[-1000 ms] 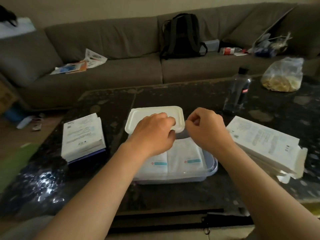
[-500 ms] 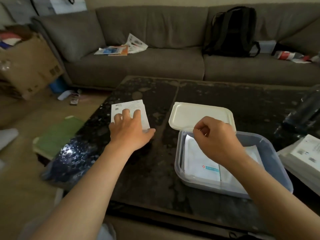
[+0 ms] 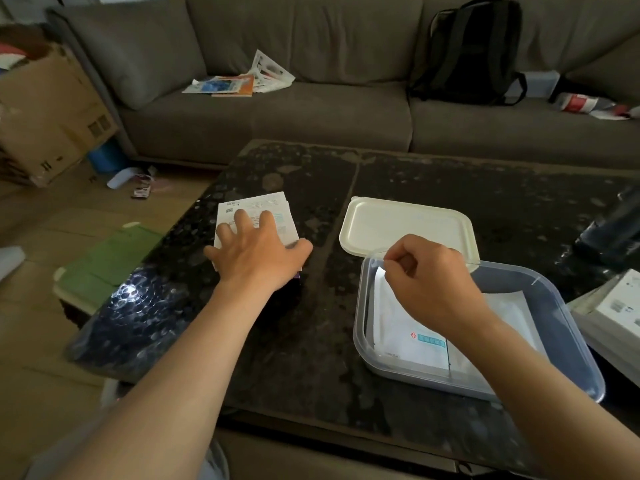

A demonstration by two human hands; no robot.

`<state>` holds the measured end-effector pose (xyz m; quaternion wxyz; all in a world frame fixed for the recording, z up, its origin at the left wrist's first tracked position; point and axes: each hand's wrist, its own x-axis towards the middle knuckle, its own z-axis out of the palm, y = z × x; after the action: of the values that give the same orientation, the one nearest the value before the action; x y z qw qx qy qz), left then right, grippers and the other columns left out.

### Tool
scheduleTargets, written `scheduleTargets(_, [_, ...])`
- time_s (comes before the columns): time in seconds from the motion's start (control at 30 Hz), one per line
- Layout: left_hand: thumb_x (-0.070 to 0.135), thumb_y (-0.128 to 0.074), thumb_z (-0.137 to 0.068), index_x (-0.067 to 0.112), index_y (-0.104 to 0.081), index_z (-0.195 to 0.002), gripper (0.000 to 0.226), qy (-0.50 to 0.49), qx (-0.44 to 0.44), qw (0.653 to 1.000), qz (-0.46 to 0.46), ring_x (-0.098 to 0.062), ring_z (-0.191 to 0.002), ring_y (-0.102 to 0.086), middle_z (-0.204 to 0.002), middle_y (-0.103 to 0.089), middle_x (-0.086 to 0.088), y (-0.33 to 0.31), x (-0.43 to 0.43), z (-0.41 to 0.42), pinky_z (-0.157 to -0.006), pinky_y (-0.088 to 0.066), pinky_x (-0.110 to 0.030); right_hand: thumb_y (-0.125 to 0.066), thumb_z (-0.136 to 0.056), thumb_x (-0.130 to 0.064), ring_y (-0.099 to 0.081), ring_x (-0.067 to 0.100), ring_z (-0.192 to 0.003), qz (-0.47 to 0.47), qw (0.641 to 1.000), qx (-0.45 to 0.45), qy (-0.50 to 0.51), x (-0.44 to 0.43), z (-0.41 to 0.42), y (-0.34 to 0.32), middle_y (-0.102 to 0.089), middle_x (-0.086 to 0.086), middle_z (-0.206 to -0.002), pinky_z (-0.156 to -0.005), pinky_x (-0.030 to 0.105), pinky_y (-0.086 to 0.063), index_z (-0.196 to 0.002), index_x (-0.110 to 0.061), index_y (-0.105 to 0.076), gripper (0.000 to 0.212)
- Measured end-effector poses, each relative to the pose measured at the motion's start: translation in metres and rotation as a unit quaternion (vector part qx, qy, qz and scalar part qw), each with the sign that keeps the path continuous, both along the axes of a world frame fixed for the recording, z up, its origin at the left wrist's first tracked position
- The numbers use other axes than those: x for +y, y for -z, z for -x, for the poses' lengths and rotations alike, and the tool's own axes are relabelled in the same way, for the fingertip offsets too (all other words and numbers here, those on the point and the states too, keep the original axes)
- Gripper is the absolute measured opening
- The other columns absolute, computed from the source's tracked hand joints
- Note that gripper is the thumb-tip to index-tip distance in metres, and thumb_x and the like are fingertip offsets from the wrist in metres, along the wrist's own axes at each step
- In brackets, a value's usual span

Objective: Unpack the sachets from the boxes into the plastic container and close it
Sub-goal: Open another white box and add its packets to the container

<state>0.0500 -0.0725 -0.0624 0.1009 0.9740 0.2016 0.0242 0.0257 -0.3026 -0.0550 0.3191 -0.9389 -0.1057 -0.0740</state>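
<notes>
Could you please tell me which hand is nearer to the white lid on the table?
Right. The right hand, fingers curled, is over the container's far corner, at the lid's near edge; the left hand rests on the box off to the lid's left.

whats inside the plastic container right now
White sachets lying flat, at least two side by side, the left one with a blue label. The right hand covers the back of the plastic container, so what lies under it is hidden.
</notes>
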Motion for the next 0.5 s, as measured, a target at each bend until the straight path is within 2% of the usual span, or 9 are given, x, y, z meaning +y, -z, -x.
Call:
scheduleTargets(0.2, [0.064, -0.045, -0.085, 0.028, -0.036, -0.15, 0.074, 0.004, -0.091, 0.987, 0.13, -0.037, -0.137, -0.029, -0.154, -0.033, -0.003, -0.027, -0.019, 0.009, -0.105, -0.035, -0.06, -0.061, -0.097, -0.024, -0.06, 0.01, -0.07, -0.015, 1.0, -0.001, 0.0, 0.0, 0.002, -0.004, -0.061, -0.013, -0.084, -0.061, 0.008, -0.044, -0.097, -0.027, -0.061, 0.003])
scheduleTargets(0.3, [0.063, -0.045, -0.085, 0.028, -0.036, -0.152, 0.076, 0.05, -0.131, 0.975, 0.173, -0.032, -0.14, -0.027, -0.158, -0.031, 0.001, -0.035, -0.036, 0.017, -0.108, -0.037, -0.059, -0.061, -0.098, -0.027, -0.069, 0.01, -0.074, -0.096, 0.995, 0.035, -0.001, 0.0, 0.003, -0.008, -0.067, -0.015, -0.085, -0.066, 0.013, -0.055, -0.104, -0.027, -0.063, 0.006])
scheduleTargets(0.37, [0.066, -0.045, -0.083, 0.029, -0.037, -0.152, 0.078, 0.093, -0.137, 0.972, 0.168, -0.029, -0.142, -0.026, -0.16, -0.027, 0.002, -0.037, -0.054, 0.024, -0.108, -0.037, -0.058, -0.057, -0.1, -0.033, -0.074, 0.009, -0.081, -0.239, 0.963, 0.122, -0.011, 0.0, 0.004, -0.016, -0.074, -0.008, -0.089, -0.073, 0.026, -0.063, -0.116, -0.025, -0.062, 0.018])
scheduleTargets(0.43, [0.069, -0.043, -0.08, 0.029, -0.037, -0.151, 0.082, 0.141, -0.145, 0.969, 0.14, -0.028, -0.143, -0.025, -0.161, -0.025, 0.002, -0.037, -0.074, 0.032, -0.107, -0.039, -0.056, -0.051, -0.102, -0.038, -0.075, 0.017, -0.091, -0.383, 0.897, 0.219, -0.037, -0.001, 0.006, -0.024, -0.076, 0.001, -0.1, -0.081, 0.037, -0.063, -0.125, -0.022, -0.058, 0.028])
scheduleTargets(0.5, [0.073, -0.042, -0.077, 0.029, -0.038, -0.151, 0.086, 0.179, -0.162, 0.965, 0.106, -0.028, -0.142, -0.026, -0.162, -0.025, 0.003, -0.036, -0.093, 0.038, -0.105, -0.039, -0.053, -0.048, -0.104, -0.039, -0.074, 0.023, -0.1, -0.464, 0.843, 0.265, -0.064, -0.007, 0.008, -0.03, -0.074, 0.004, -0.112, -0.087, 0.04, -0.061, -0.129, -0.021, -0.056, 0.032])
